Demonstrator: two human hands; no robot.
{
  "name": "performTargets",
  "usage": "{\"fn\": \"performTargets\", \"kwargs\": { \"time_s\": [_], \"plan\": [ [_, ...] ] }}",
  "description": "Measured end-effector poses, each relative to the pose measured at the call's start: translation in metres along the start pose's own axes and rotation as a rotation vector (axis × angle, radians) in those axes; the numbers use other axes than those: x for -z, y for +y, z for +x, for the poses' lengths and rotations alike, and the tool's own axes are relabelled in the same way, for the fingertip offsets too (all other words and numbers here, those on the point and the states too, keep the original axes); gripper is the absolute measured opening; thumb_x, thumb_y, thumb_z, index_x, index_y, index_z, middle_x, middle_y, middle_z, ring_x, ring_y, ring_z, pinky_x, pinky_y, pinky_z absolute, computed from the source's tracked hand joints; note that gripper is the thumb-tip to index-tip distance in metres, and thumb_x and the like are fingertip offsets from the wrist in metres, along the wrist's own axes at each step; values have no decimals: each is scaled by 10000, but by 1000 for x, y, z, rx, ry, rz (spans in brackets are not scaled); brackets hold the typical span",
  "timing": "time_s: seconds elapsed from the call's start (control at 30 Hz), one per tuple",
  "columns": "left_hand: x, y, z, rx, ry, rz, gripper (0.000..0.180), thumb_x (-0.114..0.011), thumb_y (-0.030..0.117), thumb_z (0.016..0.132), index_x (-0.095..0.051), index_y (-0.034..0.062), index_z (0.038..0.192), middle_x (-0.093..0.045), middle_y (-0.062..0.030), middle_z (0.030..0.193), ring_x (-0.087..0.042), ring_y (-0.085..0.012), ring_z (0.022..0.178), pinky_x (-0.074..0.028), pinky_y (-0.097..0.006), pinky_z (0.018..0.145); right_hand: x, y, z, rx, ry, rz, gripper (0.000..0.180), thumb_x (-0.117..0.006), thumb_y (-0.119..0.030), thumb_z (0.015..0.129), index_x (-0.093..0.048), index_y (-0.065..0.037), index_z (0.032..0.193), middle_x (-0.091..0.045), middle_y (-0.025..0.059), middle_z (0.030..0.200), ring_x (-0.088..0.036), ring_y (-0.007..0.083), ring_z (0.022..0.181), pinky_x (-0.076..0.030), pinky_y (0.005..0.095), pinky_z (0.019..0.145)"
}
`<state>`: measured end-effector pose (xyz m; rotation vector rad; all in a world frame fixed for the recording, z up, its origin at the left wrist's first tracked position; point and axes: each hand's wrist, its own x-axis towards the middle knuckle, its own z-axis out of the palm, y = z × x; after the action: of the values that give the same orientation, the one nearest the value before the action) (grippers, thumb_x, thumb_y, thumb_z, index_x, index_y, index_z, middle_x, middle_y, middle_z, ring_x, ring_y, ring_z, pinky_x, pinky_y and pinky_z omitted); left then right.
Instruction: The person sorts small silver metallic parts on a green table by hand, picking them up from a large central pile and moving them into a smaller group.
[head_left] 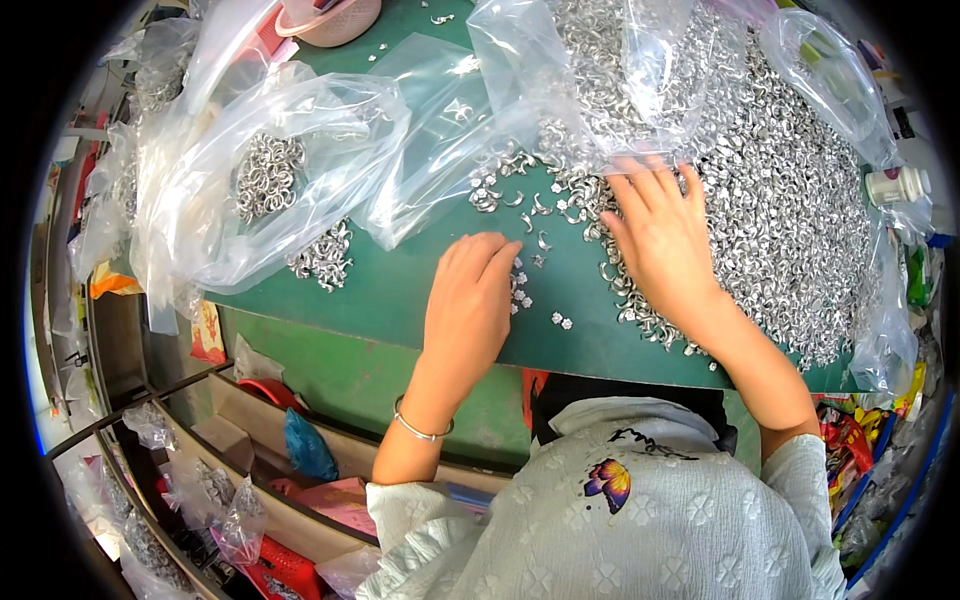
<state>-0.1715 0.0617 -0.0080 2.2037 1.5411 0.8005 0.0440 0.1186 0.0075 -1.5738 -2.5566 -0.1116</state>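
Fingers (pixel 632 203) of the right hand (pixel 668 240), loosely spread, meet the metal pieces (pixel 800 230) heaped at right on the green surface (pixel 400 290); the left hand (pixel 465 300) curls beside stray ones, any grip indeterminable. Clear plastic bags (pixel 350 105) obstruct the far and left areas. Dark script (pixel 640 437) marks the shirt (pixel 560 540).

Small-parts workshop, by looks; green worktable (pixel 390 300) w/ big heap of metal pcs (pixel 790 230); clear plastic bags (pixel 395 205) alongside

Plastic bag (pixel 345 165) and metal heap (pixel 790 220) flank mostly free green tabletop (pixel 390 290).
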Motion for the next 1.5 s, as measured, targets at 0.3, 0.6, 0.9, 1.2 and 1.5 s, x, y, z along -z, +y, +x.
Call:
{"fn": "performTargets", "kwargs": {
  "time_s": [0.3, 0.6, 0.9, 1.2, 1.5],
  "plan": [
    [1, 8, -21, -5, -41, -146, 262, -603, -96, 802, -630, -42, 1057, -588, -162, 1161, -563, -354, 1108, -461, -416, 937, -11, -4, 0, 316, 0, 84, 445, -649, -201, 852, -561, -83, 1271, -520, 91, 1337, -415, 283, 1310, -305, 516, 1093],
    [1, -17, 12, 85, 161, 34, 288, -547, -47, 875, -571, -51, 1162, -554, -188, 1251, -536, -379, 1142, -430, -437, 985, -33, -37, 41, 466, 121, 293, 397, -612, -244, 892, -564, -72, 1246, -533, 78, 1324, -431, 270, 1304, -357, 429, 1044],
    [4, -24, 26, 4, 60, 66, 445, -491, -135, 789, -554, -53, 1222, -507, -193, 1344, -494, -368, 1235, -422, -413, 1019, -16, -12, 23, 301, 54, 253, 364, -614, -236, 887, -582, -51, 1199, -530, 74, 1320, -425, 263, 1302, -329, 436, 1063],
    [19, -21, 14, 46, -110, 35, 466, -486, -158, 779, -548, -46, 1227, -482, -186, 1368, -469, -375, 1256, -398, -403, 1046, -21, -3, 30, 294, 34, 204, 371, -602, -265, 907, -590, -26, 1191, -490, 86, 1374, -414, 277, 1313, -344, 438, 1040],
    [15, -12, 7, 66, -81, -161, 381, -475, -152, 833, -606, -14, 1163, -565, -172, 1278, -568, -359, 1141, -462, -362, 940, -33, -25, 37, 297, 83, 213, 387, -600, -257, 914, -574, -24, 1222, -480, 118, 1346, -381, 331, 1325, -323, 471, 1053]
  ]
}}
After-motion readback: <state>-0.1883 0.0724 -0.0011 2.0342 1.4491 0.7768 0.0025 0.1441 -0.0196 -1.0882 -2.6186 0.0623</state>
